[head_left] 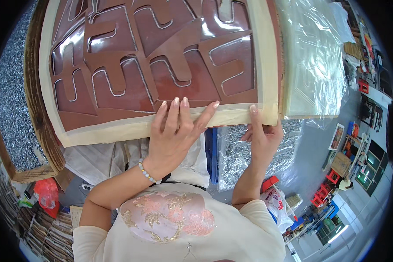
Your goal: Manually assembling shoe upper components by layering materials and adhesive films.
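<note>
In front of me lies a large brown template board (179,39) with a cream taped border (109,138). Shiny clear film covers its cut-out shapes, which are edged with thin silvery lines. My left hand (174,126) rests flat on the near border, fingers spread, their tips reaching the brown part. At the near right corner my right hand (265,131) pinches the board's edge, thumb on top and fingers curled underneath. A beaded bracelet (147,174) circles my left wrist.
A wooden-framed tray (43,109) of glittery dark silver material stands at left. Stacked clear plastic sheets (312,65) lie right of the board. Below the edge are a plastic-wrapped glittery bundle (236,153) and a blue bar. A red dustpan (270,183) and white bag (278,207) are on the right.
</note>
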The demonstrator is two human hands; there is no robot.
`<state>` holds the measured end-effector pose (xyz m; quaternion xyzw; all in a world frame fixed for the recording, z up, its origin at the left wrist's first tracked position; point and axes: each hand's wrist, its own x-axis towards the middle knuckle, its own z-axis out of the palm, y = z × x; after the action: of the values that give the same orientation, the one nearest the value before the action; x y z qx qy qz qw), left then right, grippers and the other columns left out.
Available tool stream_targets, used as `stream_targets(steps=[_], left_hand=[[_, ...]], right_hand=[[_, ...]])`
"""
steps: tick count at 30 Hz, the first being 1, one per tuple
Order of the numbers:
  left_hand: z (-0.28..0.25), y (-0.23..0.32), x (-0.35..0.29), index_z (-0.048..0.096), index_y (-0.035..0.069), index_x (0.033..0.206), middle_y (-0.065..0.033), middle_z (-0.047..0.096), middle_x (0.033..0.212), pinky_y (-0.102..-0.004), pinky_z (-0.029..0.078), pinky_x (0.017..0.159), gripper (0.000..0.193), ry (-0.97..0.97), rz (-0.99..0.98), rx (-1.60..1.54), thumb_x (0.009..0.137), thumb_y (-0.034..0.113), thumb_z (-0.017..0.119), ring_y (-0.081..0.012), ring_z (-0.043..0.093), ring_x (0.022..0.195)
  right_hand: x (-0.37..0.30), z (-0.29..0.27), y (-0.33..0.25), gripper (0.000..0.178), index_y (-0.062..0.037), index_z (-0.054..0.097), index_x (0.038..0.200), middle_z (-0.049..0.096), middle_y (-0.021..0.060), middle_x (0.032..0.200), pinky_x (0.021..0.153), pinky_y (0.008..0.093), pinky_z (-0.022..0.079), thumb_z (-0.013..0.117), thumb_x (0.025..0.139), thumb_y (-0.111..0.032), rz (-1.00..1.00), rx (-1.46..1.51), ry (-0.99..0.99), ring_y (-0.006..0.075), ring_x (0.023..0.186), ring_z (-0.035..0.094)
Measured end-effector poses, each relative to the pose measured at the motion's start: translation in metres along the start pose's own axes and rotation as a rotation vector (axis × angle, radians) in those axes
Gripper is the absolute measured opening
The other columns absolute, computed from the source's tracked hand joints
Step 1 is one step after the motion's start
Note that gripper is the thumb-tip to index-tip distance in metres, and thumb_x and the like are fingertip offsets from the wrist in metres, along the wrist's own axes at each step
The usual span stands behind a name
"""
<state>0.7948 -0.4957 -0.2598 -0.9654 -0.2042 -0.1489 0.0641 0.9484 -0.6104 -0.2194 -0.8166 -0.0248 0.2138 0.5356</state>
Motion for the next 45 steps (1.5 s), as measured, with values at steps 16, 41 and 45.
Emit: stream_targets(steps=[16,41,45], left_hand=[[0.005,0.005,0.001,0.039,0.036,0.141,-0.0096,0.037,0.118,-0.0388,0.035,0.106,0.067,0.006,0.001,0.056,0.082,0.008,0.055,-0.0248,0.038,0.12],[-0.019,-0.011,-0.011,0.032,0.028,0.145,-0.0116,0.038,0.119,-0.0381,0.035,0.108,0.068,0.029,0.024,0.033,0.083,0.009,0.053,-0.027,0.038,0.119],[-0.018,-0.013,-0.011,0.032,0.028,0.145,-0.0111,0.039,0.118,-0.0378,0.035,0.107,0.068,0.043,0.02,0.042,0.083,0.009,0.053,-0.0268,0.038,0.119]], right_hand=[[0.052,-0.011,-0.013,0.025,-0.0002,0.057,0.076,0.046,-0.0055,0.061,0.05,0.0186,0.03,0.068,0.088,-0.019,-0.246,-0.314,-0.084,0.0019,0.056,0.035],[0.074,0.012,-0.048,0.034,0.0015,0.058,0.075,0.046,-0.0023,0.059,0.049,0.0231,0.031,0.068,0.088,-0.028,-0.346,-0.401,-0.141,0.0044,0.056,0.037],[0.074,0.016,-0.044,0.033,0.0016,0.057,0.075,0.045,-0.0019,0.058,0.049,0.0239,0.031,0.067,0.088,-0.027,-0.383,-0.392,-0.11,0.0049,0.056,0.036]])
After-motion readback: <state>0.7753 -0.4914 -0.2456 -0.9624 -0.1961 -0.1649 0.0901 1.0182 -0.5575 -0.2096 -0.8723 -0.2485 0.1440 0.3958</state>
